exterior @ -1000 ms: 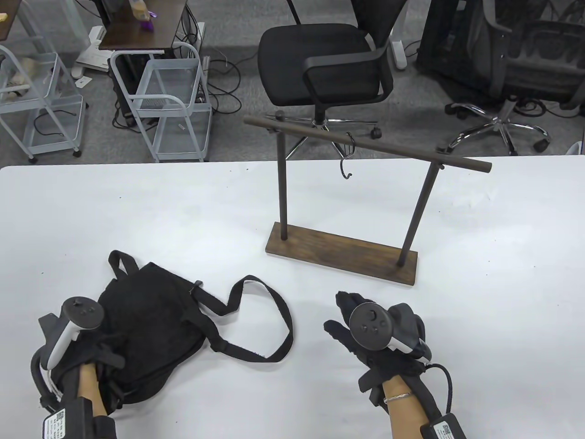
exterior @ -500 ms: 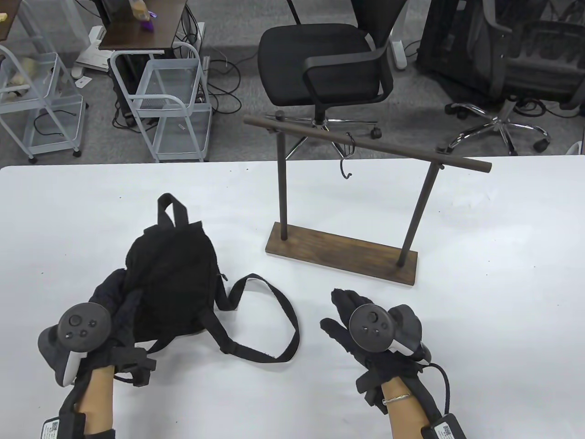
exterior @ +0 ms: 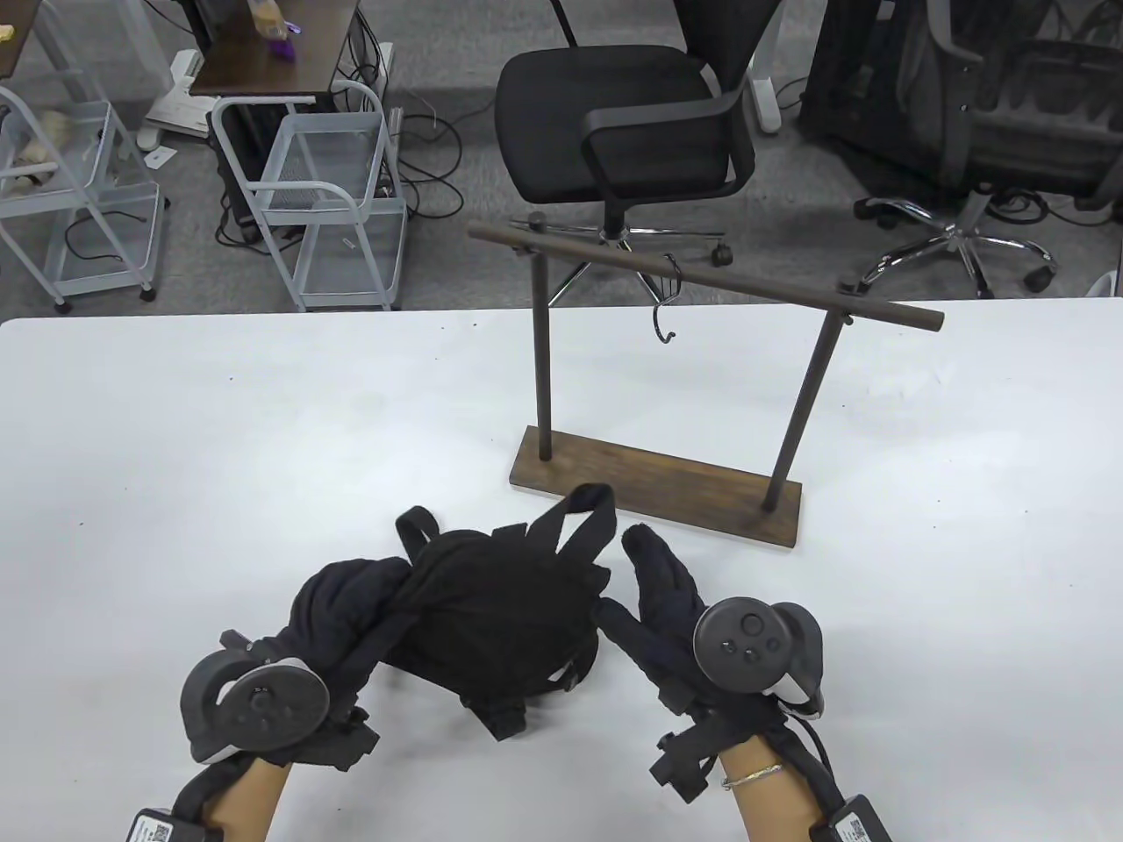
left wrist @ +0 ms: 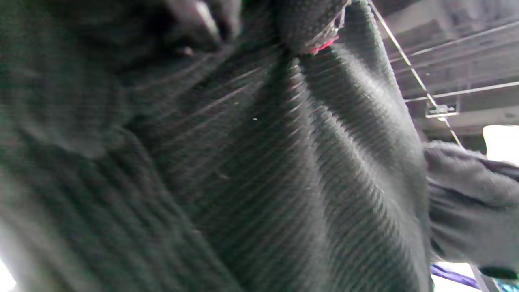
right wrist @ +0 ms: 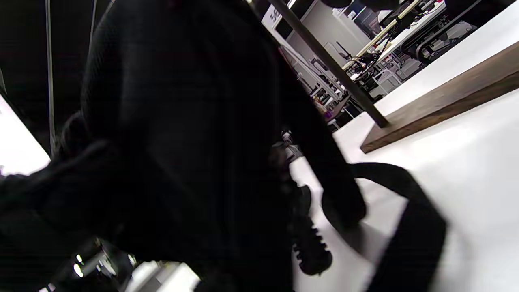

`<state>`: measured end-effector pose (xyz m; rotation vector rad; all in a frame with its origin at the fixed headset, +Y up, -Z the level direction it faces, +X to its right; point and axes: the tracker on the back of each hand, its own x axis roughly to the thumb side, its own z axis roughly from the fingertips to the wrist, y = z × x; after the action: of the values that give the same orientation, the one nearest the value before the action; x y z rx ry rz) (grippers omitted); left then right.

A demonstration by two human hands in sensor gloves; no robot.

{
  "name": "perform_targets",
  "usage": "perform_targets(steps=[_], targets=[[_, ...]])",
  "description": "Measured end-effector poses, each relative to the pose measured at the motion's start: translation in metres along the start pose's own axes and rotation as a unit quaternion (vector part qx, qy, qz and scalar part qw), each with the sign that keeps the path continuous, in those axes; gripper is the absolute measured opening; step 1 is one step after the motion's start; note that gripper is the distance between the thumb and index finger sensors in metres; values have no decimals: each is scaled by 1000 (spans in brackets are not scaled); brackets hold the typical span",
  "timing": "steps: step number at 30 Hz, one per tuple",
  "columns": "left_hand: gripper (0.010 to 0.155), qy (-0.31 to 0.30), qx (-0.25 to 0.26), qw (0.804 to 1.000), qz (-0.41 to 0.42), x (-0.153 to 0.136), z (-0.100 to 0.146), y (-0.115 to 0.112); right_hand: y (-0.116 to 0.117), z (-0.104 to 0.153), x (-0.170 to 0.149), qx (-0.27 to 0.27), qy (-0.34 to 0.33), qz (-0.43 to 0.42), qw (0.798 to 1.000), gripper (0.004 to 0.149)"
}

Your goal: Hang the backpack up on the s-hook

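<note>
Black fabric fills the near centre of the white table [exterior: 175, 421]: one backpack [exterior: 500, 605] is bunched between two gloved hands. The left hand [exterior: 346, 605] grips the pack's left side, fingers wrapped into the cloth; the left wrist view shows only fabric pressed close against the lens. The right hand [exterior: 662, 588] lies just beside the pack's right edge with its fingers spread and extended, apparently not closed on anything; actual contact cannot be confirmed. One strap loop [exterior: 586, 513] stands up from the far edge of the pack, nearer the right hand than the left. Beyond it stands one wooden rack [exterior: 654, 478] with two uprights and one crossbar, its long axis running left to right. One s-hook [exterior: 667, 303] hangs near mid-bar, up and away from the pack, slightly right of the loop. The coming move probably requires raising that loop forward toward the hook.
</note>
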<state>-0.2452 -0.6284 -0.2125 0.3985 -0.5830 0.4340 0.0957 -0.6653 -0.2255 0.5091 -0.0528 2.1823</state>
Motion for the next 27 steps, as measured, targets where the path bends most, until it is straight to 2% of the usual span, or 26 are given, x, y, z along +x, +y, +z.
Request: perform_targets(steps=[3,7,9,11,12,15,18,22,27], targets=[[46,-23,1,1000,-20,8,0,-2,-5,1,1,-1,-31,-106,994,86],[46,-50,-10,997,-52,16,0,-7,-3,2,5,6,-37,-180,983,83],[46,-58,-15,996,-59,20,-1,-10,-1,2,6,-27,-25,-182,983,70],[48,-63,-21,994,-85,22,-2,-12,-3,-1,10,-73,-10,-184,980,48],[49,-60,-29,993,-99,22,-2,-14,-4,-2,11,-77,-14,-183,980,45],[59,-30,-84,988,-126,12,-4,-19,-14,-10,12,-106,-7,-177,979,41],[61,9,-108,985,-135,-5,-4,-22,-29,-26,9,-144,7,-158,977,40],[63,68,-143,974,-165,-36,3,-21,-58,-61,5,-177,26,-102,979,39],[64,125,-164,966,-155,-63,12,-20,-83,-97,5,-220,50,-118,967,40]])
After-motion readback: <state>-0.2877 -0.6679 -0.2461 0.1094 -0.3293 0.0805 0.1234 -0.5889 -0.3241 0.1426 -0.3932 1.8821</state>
